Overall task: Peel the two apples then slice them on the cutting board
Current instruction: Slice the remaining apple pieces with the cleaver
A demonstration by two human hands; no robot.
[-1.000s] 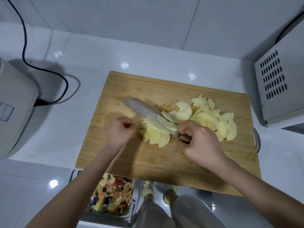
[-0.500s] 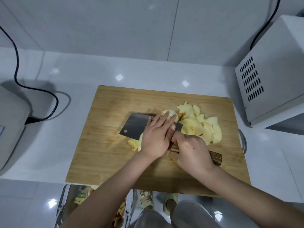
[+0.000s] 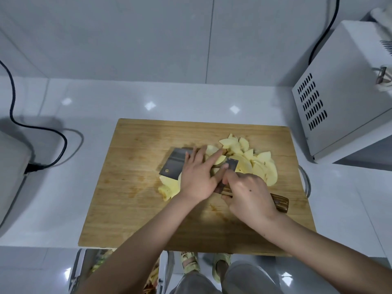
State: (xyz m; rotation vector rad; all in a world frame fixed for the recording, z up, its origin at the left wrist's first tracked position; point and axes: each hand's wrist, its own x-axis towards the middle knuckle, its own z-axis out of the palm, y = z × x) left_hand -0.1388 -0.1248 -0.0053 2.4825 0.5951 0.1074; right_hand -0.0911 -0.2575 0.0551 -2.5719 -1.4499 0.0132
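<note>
A wooden cutting board (image 3: 135,187) lies on the white counter. Pale peeled apple slices (image 3: 254,164) are heaped on its right half, and a smaller bunch of slices (image 3: 169,185) lies under the cleaver's lower edge. The cleaver (image 3: 172,164) is turned flat over the slices, its wooden handle (image 3: 280,201) pointing right. My right hand (image 3: 248,194) grips that handle. My left hand (image 3: 198,177) lies flat on top of the blade, fingers spread and reaching towards the heap, holding nothing.
A white vented appliance (image 3: 339,98) stands at the right, close to the board's corner. A grey appliance (image 3: 12,177) with a black cord (image 3: 57,134) sits at the left. Below the counter edge a bin with apple peels (image 3: 152,279) shows, beside my feet.
The cleaver went from cutting through the slices to lying flat over them. My left hand moved from beside the apple onto the blade. The view shifted down and left.
</note>
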